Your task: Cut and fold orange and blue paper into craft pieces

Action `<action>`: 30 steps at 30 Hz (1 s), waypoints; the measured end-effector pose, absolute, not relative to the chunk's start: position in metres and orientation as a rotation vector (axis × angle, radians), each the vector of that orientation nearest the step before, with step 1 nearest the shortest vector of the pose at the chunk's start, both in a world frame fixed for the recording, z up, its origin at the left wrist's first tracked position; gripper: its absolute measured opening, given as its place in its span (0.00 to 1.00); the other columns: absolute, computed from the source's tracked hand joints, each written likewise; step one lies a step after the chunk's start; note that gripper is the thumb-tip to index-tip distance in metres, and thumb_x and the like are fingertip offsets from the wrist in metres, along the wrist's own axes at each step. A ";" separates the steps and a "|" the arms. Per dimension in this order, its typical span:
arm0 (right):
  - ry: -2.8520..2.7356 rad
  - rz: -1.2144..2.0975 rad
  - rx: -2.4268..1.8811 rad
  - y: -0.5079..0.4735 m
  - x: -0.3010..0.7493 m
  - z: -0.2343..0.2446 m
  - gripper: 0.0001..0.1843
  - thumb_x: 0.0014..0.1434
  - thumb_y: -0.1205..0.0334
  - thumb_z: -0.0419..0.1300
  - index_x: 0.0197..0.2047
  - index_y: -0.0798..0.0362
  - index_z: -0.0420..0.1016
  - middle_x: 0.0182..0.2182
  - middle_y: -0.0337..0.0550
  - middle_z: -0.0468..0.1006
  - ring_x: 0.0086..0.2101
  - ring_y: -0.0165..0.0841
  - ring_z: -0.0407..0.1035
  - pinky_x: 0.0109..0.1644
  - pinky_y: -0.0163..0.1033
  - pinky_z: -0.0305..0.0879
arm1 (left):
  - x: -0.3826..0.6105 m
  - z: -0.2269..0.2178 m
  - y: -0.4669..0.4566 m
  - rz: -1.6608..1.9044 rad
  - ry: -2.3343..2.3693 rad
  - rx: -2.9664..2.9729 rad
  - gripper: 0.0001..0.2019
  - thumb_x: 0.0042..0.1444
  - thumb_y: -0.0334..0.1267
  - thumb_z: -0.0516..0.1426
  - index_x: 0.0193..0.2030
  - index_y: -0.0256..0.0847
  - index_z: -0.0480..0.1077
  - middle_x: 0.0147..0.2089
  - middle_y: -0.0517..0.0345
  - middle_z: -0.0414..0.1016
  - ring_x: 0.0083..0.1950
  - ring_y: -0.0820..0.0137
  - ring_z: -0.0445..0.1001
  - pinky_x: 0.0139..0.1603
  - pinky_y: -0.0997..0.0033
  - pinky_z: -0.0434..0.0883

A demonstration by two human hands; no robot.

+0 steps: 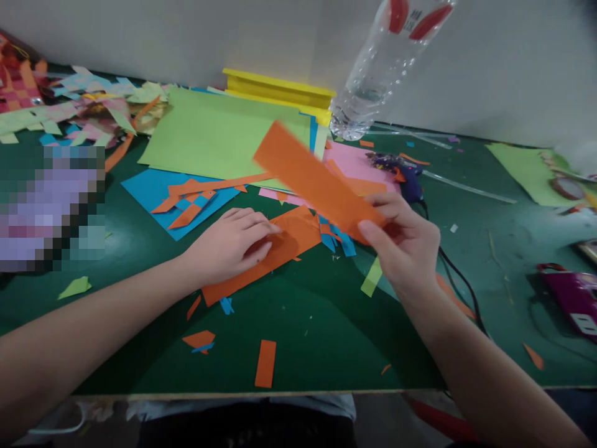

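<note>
My right hand (403, 239) is closed on the lower end of a long orange paper strip (312, 177), which it holds up above the green table, slanting up and to the left. My left hand (231, 244) lies on a wider orange paper piece (289, 239) on the table, fingers bent and pressing it down. Blue strips (338, 239) stick out from under that orange piece, between my two hands.
Green paper sheets (219, 134), a blue sheet (149, 190) with woven orange strips, and pink paper (357, 162) lie behind. A yellow folded piece (280, 90) and a plastic bottle (373, 81) stand at the wall. A glue gun (408, 174) with a black cable lies right. Scraps litter the table's front edge (261, 392).
</note>
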State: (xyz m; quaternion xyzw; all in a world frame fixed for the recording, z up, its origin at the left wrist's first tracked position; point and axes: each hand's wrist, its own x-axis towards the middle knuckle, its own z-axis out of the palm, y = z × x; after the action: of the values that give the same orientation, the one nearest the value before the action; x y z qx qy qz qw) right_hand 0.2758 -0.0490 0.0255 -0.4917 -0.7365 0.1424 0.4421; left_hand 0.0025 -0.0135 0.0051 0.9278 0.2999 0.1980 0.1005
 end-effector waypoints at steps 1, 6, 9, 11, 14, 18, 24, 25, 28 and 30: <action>-1.887 0.322 -1.165 -0.050 0.273 0.028 0.01 0.59 0.61 0.59 0.34 0.46 0.71 0.39 0.43 0.75 0.42 0.40 0.71 0.48 0.52 0.67 | 0.003 0.006 -0.014 0.598 0.880 2.737 0.14 0.64 0.40 0.49 0.51 0.37 0.69 0.45 0.49 0.75 0.48 0.61 0.71 0.49 0.60 0.67; -2.243 0.126 -1.012 -0.051 0.263 0.029 0.04 0.57 0.64 0.61 0.31 0.46 0.73 0.26 0.37 0.78 0.34 0.37 0.72 0.54 0.56 0.62 | 0.003 0.010 -0.016 0.637 0.765 2.703 0.23 0.64 0.48 0.50 0.60 0.37 0.61 0.47 0.48 0.74 0.48 0.60 0.70 0.52 0.59 0.64; -2.308 0.060 -0.971 -0.050 0.263 0.024 0.04 0.58 0.63 0.61 0.31 0.47 0.73 0.25 0.37 0.77 0.31 0.34 0.72 0.56 0.56 0.60 | 0.002 0.010 -0.016 0.694 0.736 2.678 0.17 0.65 0.47 0.49 0.54 0.41 0.67 0.46 0.51 0.74 0.48 0.62 0.70 0.53 0.59 0.63; -2.335 0.062 -0.954 -0.050 0.264 0.022 0.04 0.59 0.63 0.61 0.31 0.48 0.74 0.25 0.37 0.76 0.30 0.33 0.72 0.57 0.55 0.61 | 0.001 0.010 -0.016 0.721 0.698 2.662 0.13 0.66 0.42 0.48 0.51 0.42 0.68 0.45 0.53 0.74 0.47 0.65 0.70 0.53 0.60 0.62; -2.345 0.087 -0.953 -0.052 0.265 0.023 0.02 0.59 0.64 0.60 0.36 0.49 0.74 0.27 0.39 0.76 0.31 0.33 0.71 0.56 0.54 0.61 | 0.001 0.010 -0.015 0.801 0.671 2.629 0.10 0.66 0.35 0.47 0.45 0.40 0.68 0.43 0.53 0.75 0.45 0.67 0.70 0.51 0.62 0.63; -2.198 0.116 -1.078 -0.053 0.267 0.028 0.11 0.61 0.63 0.57 0.47 0.50 0.71 0.36 0.45 0.78 0.39 0.38 0.71 0.49 0.49 0.66 | 0.002 0.011 -0.014 0.837 0.828 2.574 0.11 0.65 0.36 0.47 0.32 0.41 0.65 0.32 0.59 0.71 0.35 0.70 0.68 0.47 0.64 0.64; -2.164 0.018 -1.512 -0.048 0.273 0.026 0.23 0.57 0.54 0.61 0.53 0.53 0.66 0.44 0.52 0.75 0.46 0.45 0.69 0.47 0.50 0.67 | 0.003 0.009 -0.013 0.752 1.145 2.551 0.14 0.63 0.39 0.48 0.25 0.42 0.55 0.23 0.64 0.59 0.27 0.71 0.62 0.48 0.61 0.64; -2.199 0.009 -1.549 -0.047 0.274 0.024 0.25 0.55 0.53 0.62 0.54 0.53 0.65 0.45 0.53 0.74 0.47 0.46 0.69 0.48 0.51 0.67 | 0.003 0.008 -0.013 0.748 1.164 2.555 0.13 0.62 0.39 0.48 0.25 0.42 0.55 0.23 0.64 0.60 0.27 0.71 0.63 0.49 0.60 0.64; -2.243 -0.034 -1.670 -0.046 0.275 0.022 0.23 0.55 0.54 0.62 0.52 0.53 0.66 0.45 0.52 0.75 0.46 0.48 0.70 0.46 0.52 0.68 | 0.003 0.003 -0.012 0.752 1.183 2.576 0.12 0.62 0.40 0.48 0.27 0.42 0.58 0.25 0.62 0.64 0.30 0.69 0.65 0.49 0.60 0.65; -2.217 -0.095 -1.753 -0.047 0.276 0.022 0.19 0.56 0.57 0.61 0.50 0.53 0.67 0.45 0.52 0.76 0.45 0.48 0.72 0.44 0.51 0.68 | 0.002 0.001 -0.011 0.740 1.188 2.560 0.12 0.62 0.41 0.48 0.27 0.42 0.58 0.25 0.62 0.65 0.30 0.69 0.65 0.49 0.60 0.65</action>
State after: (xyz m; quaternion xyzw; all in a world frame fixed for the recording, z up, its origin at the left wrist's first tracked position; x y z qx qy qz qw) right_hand 0.2763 -0.0470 0.0216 -0.6122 -0.7743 -0.0332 0.1565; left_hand 0.0024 -0.0115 0.0014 0.8719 0.4047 0.2521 0.1120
